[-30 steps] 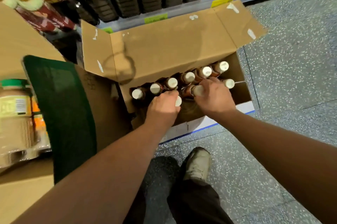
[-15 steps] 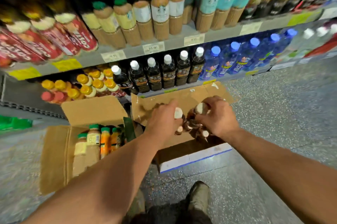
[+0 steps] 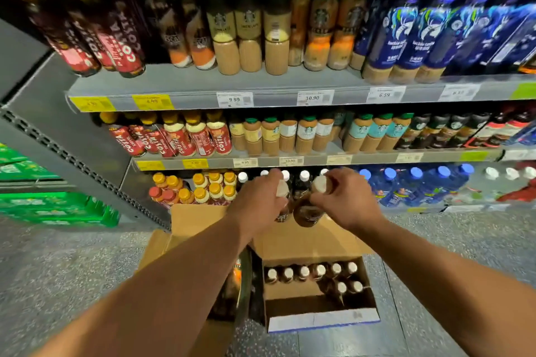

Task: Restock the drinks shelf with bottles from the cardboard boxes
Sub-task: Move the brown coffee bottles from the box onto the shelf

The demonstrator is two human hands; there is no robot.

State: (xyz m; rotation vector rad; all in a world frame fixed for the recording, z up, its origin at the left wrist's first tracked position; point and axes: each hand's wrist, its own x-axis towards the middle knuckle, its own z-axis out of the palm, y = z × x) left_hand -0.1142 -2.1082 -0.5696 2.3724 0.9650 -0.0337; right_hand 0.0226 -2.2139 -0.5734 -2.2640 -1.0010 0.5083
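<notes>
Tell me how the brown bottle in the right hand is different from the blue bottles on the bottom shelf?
The brown bottle is dark with a white cap; the blue bottles are blue with blue caps. The right hand grips the brown bottle in the air above the cardboard box; the blue bottles stand on the bottom shelf. Both are capped drink bottles.

Top-shelf bottles (image 3: pixel 249 46) blurred w/ caps lost in dark; left box (image 3: pixel 194 218) mostly hidden behind l. forearm (image 3: pixel 174 284).
</notes>
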